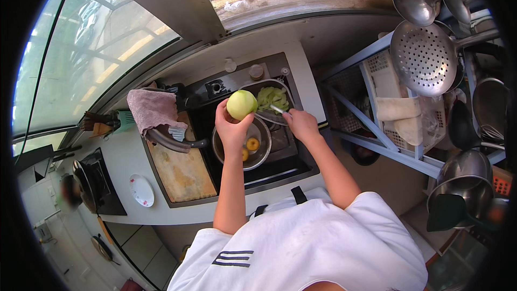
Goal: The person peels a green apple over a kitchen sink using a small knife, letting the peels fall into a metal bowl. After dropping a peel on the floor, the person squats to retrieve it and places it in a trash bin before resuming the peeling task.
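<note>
— What do the hands hold over the sink (280, 170)?

— The left hand (231, 129) holds a peeled pale green apple (241, 104) from below. The right hand (301, 124) grips a small peeler (277, 109).

— And under them?

— A metal bowl (257, 156) with small yellow fruits (252, 144), and a pan of green peels (272, 98). A wooden board (183, 172) lies on the counter (126, 156), left of the sink.

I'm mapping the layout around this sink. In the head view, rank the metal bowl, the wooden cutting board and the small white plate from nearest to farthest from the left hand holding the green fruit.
From the left hand:
1. Metal bowl, directly beneath it in the sink.
2. Wooden cutting board, to its left.
3. Small white plate, farther left on the counter.
</note>
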Demonstrator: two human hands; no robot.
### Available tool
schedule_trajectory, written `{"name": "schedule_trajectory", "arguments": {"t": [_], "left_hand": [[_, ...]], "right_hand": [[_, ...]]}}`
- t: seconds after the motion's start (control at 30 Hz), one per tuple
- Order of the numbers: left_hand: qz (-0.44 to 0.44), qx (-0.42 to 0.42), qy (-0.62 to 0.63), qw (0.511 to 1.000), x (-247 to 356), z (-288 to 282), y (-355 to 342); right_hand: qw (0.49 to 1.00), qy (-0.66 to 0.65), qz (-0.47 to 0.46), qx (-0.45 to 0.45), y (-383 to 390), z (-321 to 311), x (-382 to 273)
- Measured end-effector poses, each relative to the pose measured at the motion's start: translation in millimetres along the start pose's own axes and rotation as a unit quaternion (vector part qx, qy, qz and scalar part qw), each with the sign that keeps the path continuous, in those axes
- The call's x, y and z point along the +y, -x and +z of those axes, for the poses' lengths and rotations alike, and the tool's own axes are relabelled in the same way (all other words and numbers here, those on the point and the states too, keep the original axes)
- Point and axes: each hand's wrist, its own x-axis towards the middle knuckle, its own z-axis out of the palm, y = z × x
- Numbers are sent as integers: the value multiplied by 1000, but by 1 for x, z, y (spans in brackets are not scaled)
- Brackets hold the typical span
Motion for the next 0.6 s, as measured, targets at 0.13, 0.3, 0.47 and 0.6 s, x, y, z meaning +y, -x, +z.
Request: {"name": "schedule_trajectory", "arguments": {"t": [0.13,0.3,0.47,0.6], "left_hand": [[-5,-5,-16,1000,2,2,4],[-1,-28,7,1000,3,5,4],[-5,-35,7,999,5,7,4],[9,-26,-23,999,15,11,5]], "right_hand": [[996,-58,29,55,6,-8,-8],[968,-192,-21,158,13,-19,-18],[982,-147,-30,115,6,-18,-15],[989,-142,-4,48,7,-24,-15]]}}
